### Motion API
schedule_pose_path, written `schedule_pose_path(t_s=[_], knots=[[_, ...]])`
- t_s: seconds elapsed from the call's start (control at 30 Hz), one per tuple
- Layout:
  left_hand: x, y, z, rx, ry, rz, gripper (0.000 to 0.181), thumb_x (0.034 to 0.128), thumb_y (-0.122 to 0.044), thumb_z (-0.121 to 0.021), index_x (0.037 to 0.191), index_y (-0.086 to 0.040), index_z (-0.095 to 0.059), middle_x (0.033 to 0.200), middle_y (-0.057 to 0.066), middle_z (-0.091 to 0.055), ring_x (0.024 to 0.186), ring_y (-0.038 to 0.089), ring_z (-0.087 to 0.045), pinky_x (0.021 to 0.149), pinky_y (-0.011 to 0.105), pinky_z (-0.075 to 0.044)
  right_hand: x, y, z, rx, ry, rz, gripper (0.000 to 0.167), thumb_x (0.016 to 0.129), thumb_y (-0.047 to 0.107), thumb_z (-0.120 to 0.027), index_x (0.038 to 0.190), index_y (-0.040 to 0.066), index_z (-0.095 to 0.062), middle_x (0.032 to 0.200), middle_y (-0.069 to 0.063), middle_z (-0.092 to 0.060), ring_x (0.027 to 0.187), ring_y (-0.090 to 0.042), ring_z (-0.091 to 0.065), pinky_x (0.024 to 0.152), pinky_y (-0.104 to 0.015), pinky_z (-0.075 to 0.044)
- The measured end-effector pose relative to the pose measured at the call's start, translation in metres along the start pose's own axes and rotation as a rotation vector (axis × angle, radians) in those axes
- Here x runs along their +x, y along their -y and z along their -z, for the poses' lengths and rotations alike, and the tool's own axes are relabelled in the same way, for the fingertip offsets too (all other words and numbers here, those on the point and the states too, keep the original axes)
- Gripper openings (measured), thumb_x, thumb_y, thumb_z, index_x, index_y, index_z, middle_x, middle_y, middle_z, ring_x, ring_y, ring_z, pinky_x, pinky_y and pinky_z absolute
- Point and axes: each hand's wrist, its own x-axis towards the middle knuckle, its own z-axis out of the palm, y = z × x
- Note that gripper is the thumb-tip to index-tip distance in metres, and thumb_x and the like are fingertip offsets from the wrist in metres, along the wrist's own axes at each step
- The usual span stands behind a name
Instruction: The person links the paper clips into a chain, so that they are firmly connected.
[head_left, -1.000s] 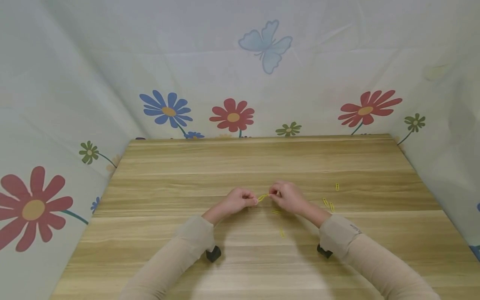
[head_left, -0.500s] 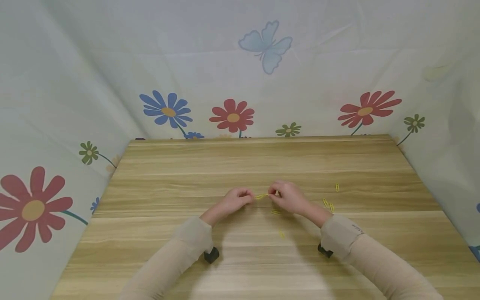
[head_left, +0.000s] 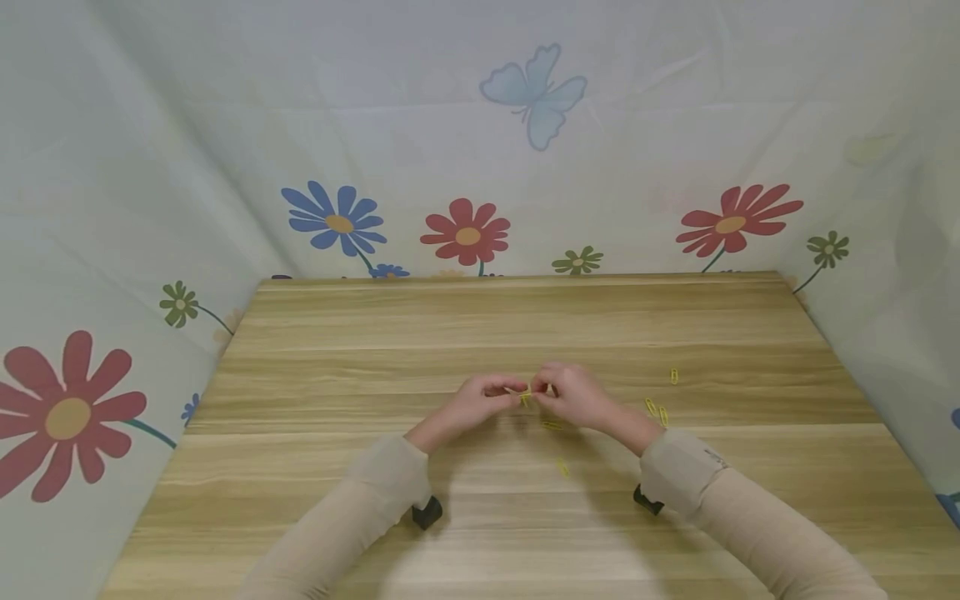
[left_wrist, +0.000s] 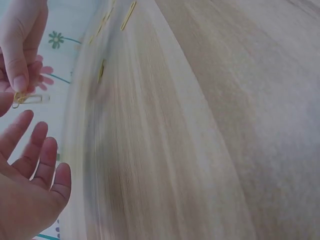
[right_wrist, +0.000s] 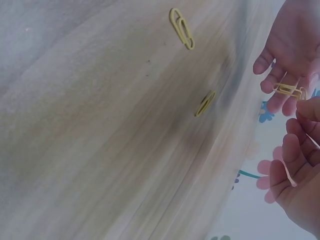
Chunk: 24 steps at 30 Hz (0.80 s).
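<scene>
Linked yellow paper clips (head_left: 526, 395) hang between the two hands, above the wooden table. My right hand (head_left: 573, 396) pinches one end between thumb and index finger. In the right wrist view the clips (right_wrist: 287, 90) stick out from the right hand's fingertips toward the other hand. My left hand (head_left: 476, 400) is right beside them, its thumb and index finger apart. Its other fingers (left_wrist: 46, 160) are spread and loosely bent in the left wrist view. Whether the left fingers touch the clips cannot be told.
Loose yellow paper clips lie on the wooden table (head_left: 375, 333): one (head_left: 552, 425) just below the hands, one (head_left: 563, 467) nearer the front, and several to the right, such as the farthest clip (head_left: 674, 376). A flower-printed curtain (head_left: 637, 125) stands behind.
A second ago the left hand pinched the clips, then drew slightly left with them stretched between the hands. Now its fingers are parted and it is closer to the right hand.
</scene>
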Motion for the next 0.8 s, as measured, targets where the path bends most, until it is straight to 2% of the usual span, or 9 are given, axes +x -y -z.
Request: schedule_pose_path(t_s=[0.07, 0.27, 0.37, 0.6, 0.8], knots=[[-0.001, -0.003, -0.001, 0.005, 0.016, -0.016, 0.031, 0.0869, -0.023, -0.055, 0.114, -0.007, -0.058, 0.115, 0.009, -0.058, 0.098, 0.019, -0.055, 0.084, 0.034, -0.044, 0.0, 0.001, 0.001, -0.002, 0.011, 0.004, 0.004, 0.079, 0.009, -0.062, 0.075, 0.007, -0.063, 0.073, 0.0, -0.059, 0.058, -0.013, -0.048, 0.053, -0.016, -0.036], [-0.013, -0.027, -0.001, 0.035, 0.042, -0.013, 0.026, 0.0871, -0.019, -0.055, 0.106, -0.001, -0.061, 0.107, 0.011, -0.061, 0.099, 0.017, -0.055, 0.085, 0.031, -0.044, 0.0, 0.002, 0.001, 0.005, 0.037, -0.014, 0.004, 0.079, 0.01, -0.062, 0.076, 0.008, -0.063, 0.074, 0.001, -0.059, 0.057, -0.004, -0.042, 0.053, -0.015, -0.037], [-0.011, -0.025, -0.002, 0.045, 0.035, -0.012, 0.025, 0.0868, -0.018, -0.056, 0.102, 0.0, -0.061, 0.105, 0.011, -0.061, 0.098, 0.017, -0.055, 0.083, 0.03, -0.045, -0.001, 0.001, 0.001, 0.028, 0.035, -0.012, 0.004, 0.079, 0.009, -0.062, 0.075, 0.008, -0.063, 0.073, 0.0, -0.058, 0.056, -0.003, -0.041, 0.052, -0.015, -0.037], [0.0, 0.001, -0.003, 0.057, -0.015, -0.004, 0.024, 0.0861, -0.021, -0.057, 0.097, 0.0, -0.062, 0.1, 0.008, -0.063, 0.092, 0.013, -0.054, 0.078, 0.026, -0.044, -0.002, -0.002, 0.001, 0.064, 0.024, -0.015, 0.005, 0.078, 0.006, -0.062, 0.074, 0.006, -0.062, 0.071, 0.0, -0.057, 0.058, -0.003, -0.042, 0.052, -0.016, -0.037], [0.001, 0.003, -0.002, 0.076, -0.014, -0.013, 0.026, 0.0864, -0.026, -0.056, 0.096, -0.002, -0.063, 0.101, 0.006, -0.063, 0.094, 0.013, -0.054, 0.08, 0.027, -0.044, -0.003, -0.004, 0.0, 0.074, 0.039, -0.028, 0.005, 0.078, 0.006, -0.063, 0.073, 0.007, -0.062, 0.07, 0.0, -0.057, 0.056, -0.002, -0.041, 0.05, -0.016, -0.037]])
